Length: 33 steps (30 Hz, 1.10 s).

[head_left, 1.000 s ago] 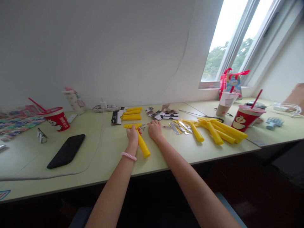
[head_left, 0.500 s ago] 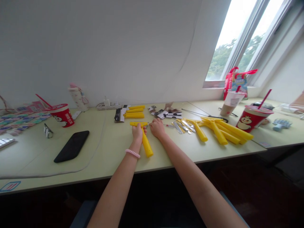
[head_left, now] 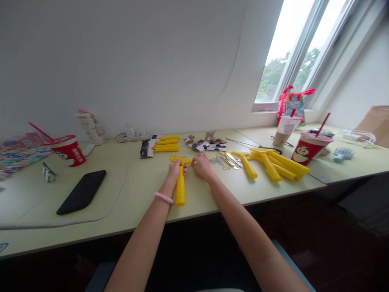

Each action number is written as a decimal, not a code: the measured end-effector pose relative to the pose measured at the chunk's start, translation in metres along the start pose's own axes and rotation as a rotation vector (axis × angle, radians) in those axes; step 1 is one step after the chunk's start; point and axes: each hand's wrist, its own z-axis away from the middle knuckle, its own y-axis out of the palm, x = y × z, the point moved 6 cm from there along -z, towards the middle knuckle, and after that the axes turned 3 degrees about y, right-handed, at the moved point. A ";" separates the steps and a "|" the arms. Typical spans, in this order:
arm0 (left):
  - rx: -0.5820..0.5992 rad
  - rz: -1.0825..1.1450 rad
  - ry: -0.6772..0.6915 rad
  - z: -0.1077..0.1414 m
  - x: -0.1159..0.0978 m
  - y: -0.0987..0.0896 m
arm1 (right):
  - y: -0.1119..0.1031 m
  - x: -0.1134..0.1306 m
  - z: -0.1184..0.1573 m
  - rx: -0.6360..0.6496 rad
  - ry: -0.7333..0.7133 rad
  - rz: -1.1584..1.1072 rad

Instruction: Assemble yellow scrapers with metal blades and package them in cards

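My left hand (head_left: 174, 170) is closed around the neck of a yellow T-shaped scraper (head_left: 180, 190), its handle pointing toward me. A thin metallic strip shows along the top of the scraper's head. At the right end of that head, the fingers of my right hand (head_left: 201, 165) are pinched together; what they hold is too small to make out. Just right of it lie several loose metal blades (head_left: 230, 160). Beyond the blades, more yellow scrapers (head_left: 270, 165) are piled up. Packaged yellow scrapers (head_left: 166, 144) with black card lie behind my left hand.
Torn packaging (head_left: 206, 144) lies near the wall. A black phone (head_left: 82, 192) and a red cup (head_left: 68, 151) stand to the left. On the right are another red cup (head_left: 310, 151), a pale drink cup (head_left: 285, 132) and a thin dark rod (head_left: 243, 142). The table's front edge runs below my forearms.
The scraper has turned so its handle points straighter toward me. Its head now meets the fingers of my right hand. The view has swung slightly right.
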 end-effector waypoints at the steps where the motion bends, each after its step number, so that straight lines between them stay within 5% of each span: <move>1: 0.029 0.001 -0.028 0.000 0.003 0.002 | -0.006 -0.009 -0.002 -0.053 0.073 -0.089; 4: 0.167 -0.050 -0.103 0.003 0.012 0.011 | -0.016 -0.032 -0.007 -0.117 0.246 -0.478; 9: 0.380 -0.166 -0.101 0.017 0.018 0.027 | -0.014 -0.019 -0.003 0.179 0.128 -0.886; 16: 0.482 -0.195 -0.051 0.026 0.018 0.034 | -0.007 0.001 0.006 0.368 0.057 -0.946; 33: 0.550 -0.226 -0.037 0.026 0.017 0.035 | 0.001 -0.006 0.006 0.379 0.181 -1.014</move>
